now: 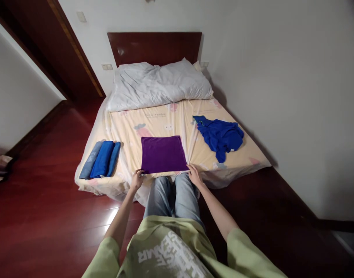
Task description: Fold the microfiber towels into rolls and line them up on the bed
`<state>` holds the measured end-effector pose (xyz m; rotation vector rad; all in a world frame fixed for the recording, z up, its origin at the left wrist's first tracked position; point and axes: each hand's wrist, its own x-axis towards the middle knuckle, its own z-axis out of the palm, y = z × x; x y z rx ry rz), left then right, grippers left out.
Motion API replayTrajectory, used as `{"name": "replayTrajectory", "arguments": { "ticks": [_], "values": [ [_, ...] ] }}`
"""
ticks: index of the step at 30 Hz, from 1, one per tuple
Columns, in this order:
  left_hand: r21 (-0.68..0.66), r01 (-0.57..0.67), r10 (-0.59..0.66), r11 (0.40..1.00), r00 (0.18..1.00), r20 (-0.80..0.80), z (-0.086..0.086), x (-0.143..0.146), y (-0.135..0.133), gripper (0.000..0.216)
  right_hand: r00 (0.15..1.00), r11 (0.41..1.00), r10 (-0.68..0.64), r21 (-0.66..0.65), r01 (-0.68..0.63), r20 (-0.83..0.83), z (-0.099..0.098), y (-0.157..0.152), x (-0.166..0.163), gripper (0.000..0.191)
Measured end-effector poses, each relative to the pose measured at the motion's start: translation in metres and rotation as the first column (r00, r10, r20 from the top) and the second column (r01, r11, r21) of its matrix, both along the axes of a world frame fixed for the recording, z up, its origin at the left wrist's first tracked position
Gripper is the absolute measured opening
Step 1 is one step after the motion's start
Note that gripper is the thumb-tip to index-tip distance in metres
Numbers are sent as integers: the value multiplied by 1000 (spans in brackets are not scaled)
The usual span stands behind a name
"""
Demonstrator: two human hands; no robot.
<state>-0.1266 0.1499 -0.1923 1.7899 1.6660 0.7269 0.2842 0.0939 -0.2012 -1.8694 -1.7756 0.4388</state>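
A purple cloth [163,154], folded into a flat square, lies at the near edge of the bed [177,127]. My left hand [137,179] pinches its near left corner. At the near right corner, my right hand [195,175] grips the cloth's edge. A crumpled blue garment [220,136] lies on the bed to the right of the purple cloth. Three folded blue and grey pieces [101,158] sit side by side at the bed's left edge.
A rumpled white duvet [159,84] is heaped at the headboard [154,47]. The bed stands against the white wall on the right. Dark red wooden floor [40,200] surrounds the bed on the left and near sides. My legs stand against the bed's foot.
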Motion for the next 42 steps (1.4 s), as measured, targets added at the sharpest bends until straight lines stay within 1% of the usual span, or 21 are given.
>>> {"name": "replayTrajectory", "arguments": {
  "ticks": [4,6,8,11,14,17,22,25,27,30,32,33,35,38,40,42],
  "values": [
    [3,-6,6,1000,1000,-5,-6,2,10,42,998,999,-13,-39,15,59,4,15,-3,52],
    [30,-15,15,999,1000,-4,-11,-2,15,40,999,999,-22,-29,23,44,3,20,-2,49],
    [80,-12,14,997,1000,-19,-16,-6,21,40,1000,1000,-25,-5,25,-5,-1,24,0,44],
    [133,28,-23,991,999,-44,-25,-11,32,40,994,999,-24,35,28,-108,-9,30,5,38],
    [142,66,-60,988,997,-46,-33,-13,41,40,977,998,-22,60,35,-212,-20,37,9,39],
    [128,110,-106,986,994,-39,-39,-14,46,44,947,997,-38,57,59,-318,-31,45,13,42],
    [152,151,-154,977,988,5,-45,-16,48,45,889,991,-96,43,129,-447,-45,54,17,42],
    [173,112,-121,978,992,41,-47,-17,45,42,867,984,-132,40,172,-480,-47,57,19,38],
    [184,74,-88,980,994,69,-48,-17,44,38,864,987,-132,21,162,-486,-44,58,21,36],
    [199,55,-76,978,992,99,-50,-18,47,36,894,997,-52,26,71,-446,-38,60,25,39],
    [224,59,-83,973,992,99,-50,-19,54,37,911,998,13,66,15,-411,-35,62,25,43],
    [236,66,-90,969,991,94,-50,-19,58,37,915,996,30,90,7,-403,-34,63,24,45],
    [248,81,-105,965,991,87,-51,-19,65,35,907,992,19,121,36,-421,-34,66,20,45],
    [245,74,-104,967,988,114,-52,-16,72,31,868,987,-59,104,126,-492,-38,69,15,40],
    [261,33,-75,965,986,151,-54,-13,73,27,852,983,-100,80,164,-514,-40,71,15,36],
    [285,-8,-49,959,981,189,-57,-10,72,25,849,983,-123,53,174,-514,-41,73,18,33]
  ]
}}
